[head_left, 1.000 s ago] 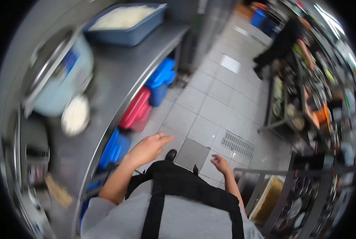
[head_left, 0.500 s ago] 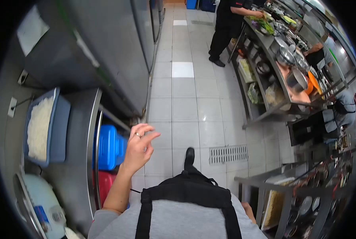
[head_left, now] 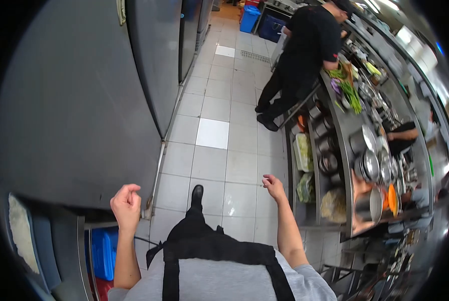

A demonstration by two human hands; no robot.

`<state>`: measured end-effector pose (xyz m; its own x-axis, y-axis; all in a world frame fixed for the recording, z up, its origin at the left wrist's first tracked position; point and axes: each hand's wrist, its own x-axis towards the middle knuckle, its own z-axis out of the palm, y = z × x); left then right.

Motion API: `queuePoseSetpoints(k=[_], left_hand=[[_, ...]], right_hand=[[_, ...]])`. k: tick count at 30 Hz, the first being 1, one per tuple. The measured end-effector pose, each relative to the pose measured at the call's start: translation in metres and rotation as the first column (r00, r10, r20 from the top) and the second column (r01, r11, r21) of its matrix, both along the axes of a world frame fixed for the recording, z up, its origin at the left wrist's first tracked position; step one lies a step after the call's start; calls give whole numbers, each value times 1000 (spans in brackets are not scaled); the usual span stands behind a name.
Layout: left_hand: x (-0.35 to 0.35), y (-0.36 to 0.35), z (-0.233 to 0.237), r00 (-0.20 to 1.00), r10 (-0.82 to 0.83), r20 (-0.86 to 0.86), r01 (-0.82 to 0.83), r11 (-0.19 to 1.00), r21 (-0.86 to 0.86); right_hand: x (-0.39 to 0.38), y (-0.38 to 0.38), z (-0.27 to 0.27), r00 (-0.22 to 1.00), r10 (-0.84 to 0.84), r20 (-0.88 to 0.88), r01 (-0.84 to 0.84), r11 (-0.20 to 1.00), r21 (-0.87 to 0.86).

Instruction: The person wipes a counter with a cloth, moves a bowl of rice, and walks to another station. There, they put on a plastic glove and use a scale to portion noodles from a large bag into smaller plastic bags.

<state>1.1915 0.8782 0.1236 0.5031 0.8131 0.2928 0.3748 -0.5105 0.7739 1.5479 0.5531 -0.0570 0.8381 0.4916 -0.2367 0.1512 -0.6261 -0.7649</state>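
A: L hand (head_left: 126,200), state?
B: Fingers curled in, together; raised at near L, nearest the grey cabinet (head_left: 79,100).
A: R hand (head_left: 273,186)?
B: Fingers half-bent, slightly apart; over the tiled floor (head_left: 242,165), nearest the steel table (head_left: 344,120) at R.
A: Below the hands?
B: Wearer's dark shoe (head_left: 198,195), on floor approx. between them.
A: Near L?
B: Blue-grey tub (head_left: 46,251) w/ white contents, on a metal counter (head_left: 70,233); blue bin (head_left: 104,251) under it.
A: Table, top surface?
B: Leafy greens (head_left: 352,98) toward far end; metal pots (head_left: 369,165) and an orange item (head_left: 393,200) toward near end.
A: Table, lower level?
B: White tray (head_left: 303,150) w/ pale-green contents; bagged items (head_left: 334,205), contents unclear, nearer.
A: Far R?
B: Co-worker (head_left: 309,45), dark clothes and cap, bent over table's far end; one forearm by the greens.
A: Far centre?
B: Floor grate (head_left: 255,56); blue container (head_left: 249,19) beyond.
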Motion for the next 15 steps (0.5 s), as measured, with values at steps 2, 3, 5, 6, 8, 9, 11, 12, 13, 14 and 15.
queuePoseSetpoints(k=[2, 3, 5, 6, 8, 9, 11, 12, 13, 14, 15], left_hand=[[58, 46, 5, 985, -53, -162, 66, 995, 74], [86, 70, 11, 965, -77, -251, 108, 988, 110], [150, 110, 18, 921, -165, -353, 248, 947, 205], [184, 128, 23, 891, -205, -404, 323, 913, 250], [253, 163, 39, 716, -350, -604, 483, 873, 65], [289, 184, 39, 662, -425, -617, 557, 830, 25], [367, 235, 30, 556, -700, -448, 705, 683, -191], [409, 261, 25, 483, -806, -341, 766, 578, -280], [451, 287, 22, 449, -864, -227, 754, 503, -422], [489, 312, 4, 503, -826, -254, 699, 561, -443], [526, 341, -24, 555, -784, -278, 639, 615, -461]], right_hand=[[34, 28, -17, 993, 45, -113, -36, 996, 86], [53, 25, -50, 990, 65, -124, -66, 998, -5], [69, -10, -123, 992, 60, -112, -83, 973, -213], [67, -28, -128, 986, 58, -154, -118, 902, -415], [47, -63, -114, 967, -104, -231, 24, 945, -326], [53, -69, -119, 937, -155, -313, 2, 898, -440], [75, -63, -124, 880, -231, -414, -63, 809, -585], [90, -53, -127, 853, -264, -451, -82, 785, -615], [110, -37, -131, 827, -293, -479, -93, 771, -630], [135, -18, -135, 809, -309, -500, -102, 764, -637], [163, 1, -140, 791, -325, -518, -109, 759, -642]])
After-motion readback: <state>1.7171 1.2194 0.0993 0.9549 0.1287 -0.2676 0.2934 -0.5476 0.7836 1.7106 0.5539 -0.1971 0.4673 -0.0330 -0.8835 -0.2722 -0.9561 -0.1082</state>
